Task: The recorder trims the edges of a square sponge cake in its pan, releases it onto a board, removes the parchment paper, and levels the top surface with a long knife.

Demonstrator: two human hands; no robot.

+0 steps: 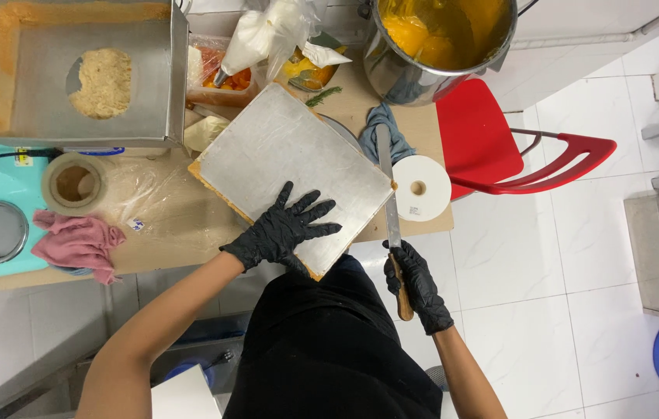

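The left hand (283, 233), in a black glove, lies flat with its fingers (315, 209) spread and released on the metal tray (291, 155), pressing on its near corner. The right hand (416, 283), gloved the same way, has its fingers clenched around the wooden handle of a long knife (388, 202), whose blade runs along the tray's right edge, touching it.

The tray sits turned at an angle on the bench (166, 225), its near corner hanging over the bench's front edge toward the person's black apron. A thin yellow-orange layer shows along the tray's lower and left edges; its top is dull, scuffed grey metal. Open bench lies to the tray's left, covered by loose clear film that runs from a roll (73, 184). A pink cloth (77, 242) lies near the front edge further left.

Just right of the knife a white roll (421, 188) sits at the bench's right edge, with a grey cloth (384, 128) behind it. A steel pot (438, 39) smeared with orange batter stands at the far right corner, and a square steel box (81, 74) holding pale crumbs stands at the far left. A piping bag (263, 35) lies between them. Beyond the bench are a white tiled floor and a red chair (500, 143).
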